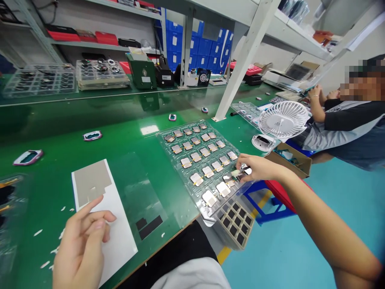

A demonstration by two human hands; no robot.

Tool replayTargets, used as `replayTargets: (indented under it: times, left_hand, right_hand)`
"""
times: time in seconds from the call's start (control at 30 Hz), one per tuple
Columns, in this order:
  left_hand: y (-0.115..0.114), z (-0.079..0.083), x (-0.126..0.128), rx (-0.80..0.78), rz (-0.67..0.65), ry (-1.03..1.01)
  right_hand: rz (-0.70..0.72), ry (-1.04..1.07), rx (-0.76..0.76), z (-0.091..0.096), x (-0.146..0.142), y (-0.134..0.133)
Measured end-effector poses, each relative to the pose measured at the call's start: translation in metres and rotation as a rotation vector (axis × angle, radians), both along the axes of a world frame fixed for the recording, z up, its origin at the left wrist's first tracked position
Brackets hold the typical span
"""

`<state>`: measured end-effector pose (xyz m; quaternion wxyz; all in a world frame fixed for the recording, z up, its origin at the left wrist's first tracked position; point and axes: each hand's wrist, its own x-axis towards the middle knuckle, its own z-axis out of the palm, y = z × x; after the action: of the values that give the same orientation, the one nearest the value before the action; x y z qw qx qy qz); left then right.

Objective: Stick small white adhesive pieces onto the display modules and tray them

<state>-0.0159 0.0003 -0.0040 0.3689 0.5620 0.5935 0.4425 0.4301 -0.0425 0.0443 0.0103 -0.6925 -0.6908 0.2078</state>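
Observation:
My right hand reaches to the right edge of a clear plastic tray filled with several small square parts with gold tabs. Its fingers are pinched on a small part at that tray edge; what it is exactly I cannot make out. My left hand hovers at the near left over a white sheet that carries a grey adhesive patch. Its fingers are loosely curled and apart, holding nothing.
A white desk fan stands right of the tray, by a cardboard box. Small pink-rimmed parts lie on the green bench. Stacked trays and a green box sit at the back. Another person works at right.

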Motion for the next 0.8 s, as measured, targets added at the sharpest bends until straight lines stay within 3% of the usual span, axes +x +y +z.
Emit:
replayTargets:
  times: [0.27, 0.47, 0.57, 0.67, 0.8]
  left_hand:
    - [-0.004, -0.003, -0.002, 0.001, -0.042, -0.047]
    - [-0.004, -0.012, -0.010, 0.015, -0.118, -0.036]
    - [-0.008, -0.015, -0.009, 0.033, -0.133, -0.022]
    - [-0.009, -0.018, -0.008, 0.051, -0.146, 0.008]
    - [-0.008, -0.017, -0.010, 0.100, -0.347, 0.020]
  right_hand:
    - [-0.078, 0.099, -0.014, 0.008, -0.005, -0.005]
    - [-0.060, 0.237, -0.011, 0.029, -0.024, -0.005]
    - [-0.088, 0.364, 0.048, 0.031, -0.057, 0.002]
    - [-0.252, 0.677, 0.126, 0.019, -0.108, 0.010]
    - [-0.284, 1.047, 0.227, -0.009, -0.192, 0.023]
